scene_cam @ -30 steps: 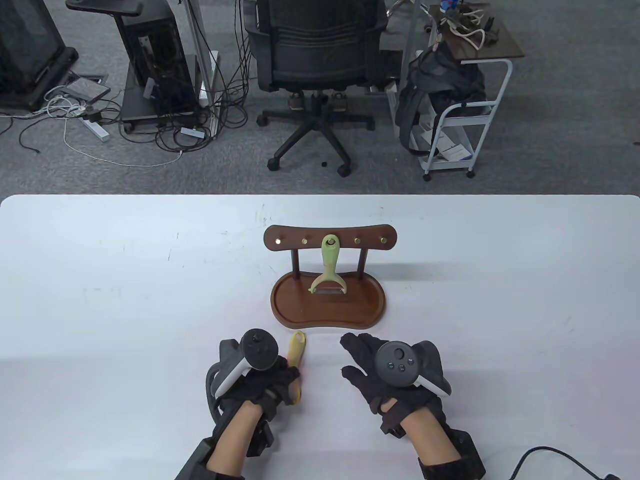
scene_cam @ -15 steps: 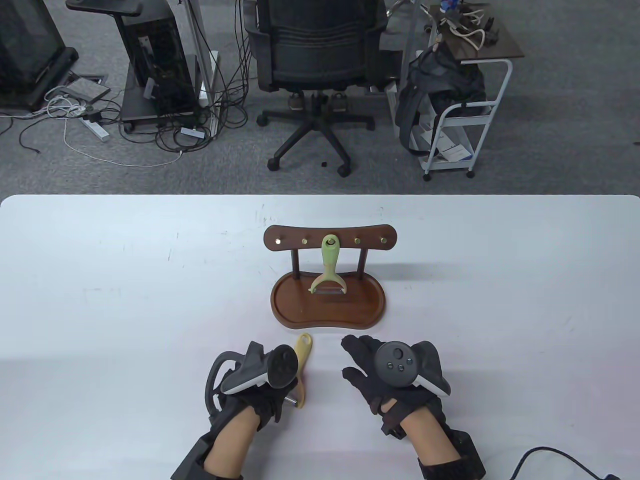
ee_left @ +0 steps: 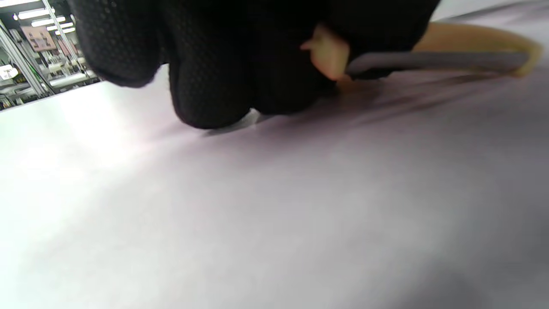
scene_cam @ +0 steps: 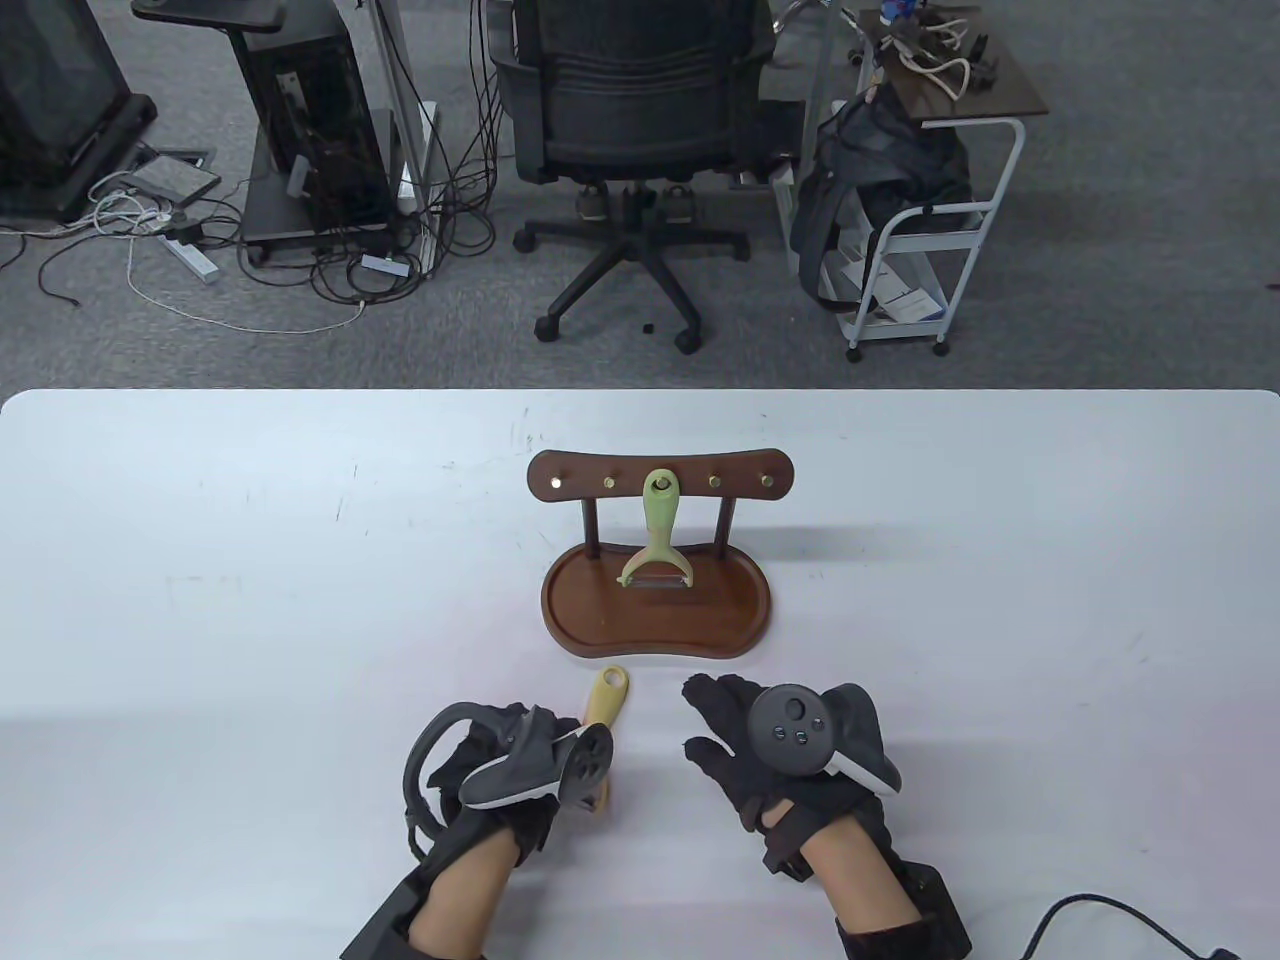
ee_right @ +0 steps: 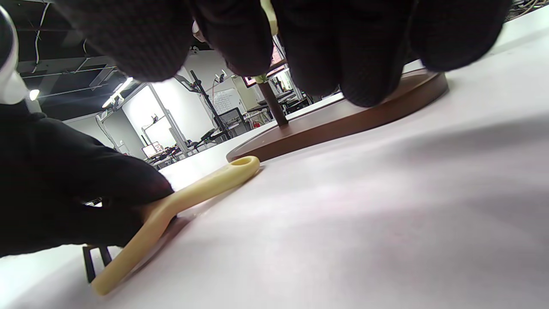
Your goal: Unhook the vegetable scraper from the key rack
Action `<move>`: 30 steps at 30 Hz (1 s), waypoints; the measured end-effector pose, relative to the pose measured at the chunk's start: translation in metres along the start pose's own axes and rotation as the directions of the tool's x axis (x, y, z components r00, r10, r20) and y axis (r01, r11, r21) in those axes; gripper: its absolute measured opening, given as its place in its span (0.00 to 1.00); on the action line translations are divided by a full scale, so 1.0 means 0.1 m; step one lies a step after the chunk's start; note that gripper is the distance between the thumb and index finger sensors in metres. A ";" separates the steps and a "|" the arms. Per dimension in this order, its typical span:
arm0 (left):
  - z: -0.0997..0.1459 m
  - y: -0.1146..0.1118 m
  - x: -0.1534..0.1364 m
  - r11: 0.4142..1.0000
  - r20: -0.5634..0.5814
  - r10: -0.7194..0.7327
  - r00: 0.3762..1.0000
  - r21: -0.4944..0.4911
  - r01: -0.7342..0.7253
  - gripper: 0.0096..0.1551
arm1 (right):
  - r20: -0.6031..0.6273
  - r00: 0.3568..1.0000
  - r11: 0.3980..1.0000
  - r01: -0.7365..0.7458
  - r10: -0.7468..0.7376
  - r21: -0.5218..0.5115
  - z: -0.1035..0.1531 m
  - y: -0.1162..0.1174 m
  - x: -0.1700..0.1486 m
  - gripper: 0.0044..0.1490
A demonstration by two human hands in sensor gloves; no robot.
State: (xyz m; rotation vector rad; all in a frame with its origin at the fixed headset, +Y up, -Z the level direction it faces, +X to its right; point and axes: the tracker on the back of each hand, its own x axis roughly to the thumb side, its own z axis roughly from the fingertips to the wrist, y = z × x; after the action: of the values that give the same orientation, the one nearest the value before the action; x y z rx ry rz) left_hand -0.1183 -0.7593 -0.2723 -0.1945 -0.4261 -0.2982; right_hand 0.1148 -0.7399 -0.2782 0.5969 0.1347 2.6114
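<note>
The left hand (scene_cam: 520, 775) lies low at about seven o'clock, rolled onto its side so the tracker (scene_cam: 545, 765) faces three o'clock, its fingers (ee_left: 206, 86) curled down; what they clasp seems hidden beneath the glove. The right hand (scene_cam: 770, 745) sits at five o'clock, palm down, fingers (scene_cam: 705, 695) loosely spread toward eleven o'clock.

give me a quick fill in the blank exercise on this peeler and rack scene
1. The green peeler hangs from the rack's ____ peg.
2. The yellow peeler lies on the ____.
3. The ____ hand is on the yellow peeler.
4. The right hand holds ____.

Missing words: middle; table; left; nothing
</note>
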 end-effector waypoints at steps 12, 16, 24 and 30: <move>-0.03 -0.03 0.02 0.998 -0.019 -0.060 0.998 -0.014 0.060 0.28 | -0.003 1.000 1.000 0.006 -0.006 0.012 0.00 0.01 0.00 0.44; -0.02 -0.02 0.04 0.996 -0.015 -0.091 0.996 0.000 0.091 0.28 | -0.008 1.000 1.000 0.006 -0.006 0.014 0.00 0.01 0.00 0.44; -0.02 0.00 0.09 0.984 0.002 -0.178 0.984 0.012 0.178 0.29 | -0.015 1.000 1.000 0.004 -0.004 0.022 0.00 0.01 -0.01 0.44; -0.01 0.02 -0.02 0.989 -0.020 -0.145 0.989 -0.009 0.145 0.36 | -0.031 0.999 1.000 0.011 -0.010 0.024 0.00 0.01 -0.04 0.44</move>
State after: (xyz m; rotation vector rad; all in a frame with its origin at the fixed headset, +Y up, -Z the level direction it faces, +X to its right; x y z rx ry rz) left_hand -0.1190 -0.7568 -0.2742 -0.1681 -0.4196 -0.4444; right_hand 0.1172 -0.7425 -0.2792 0.5634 0.1783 2.6129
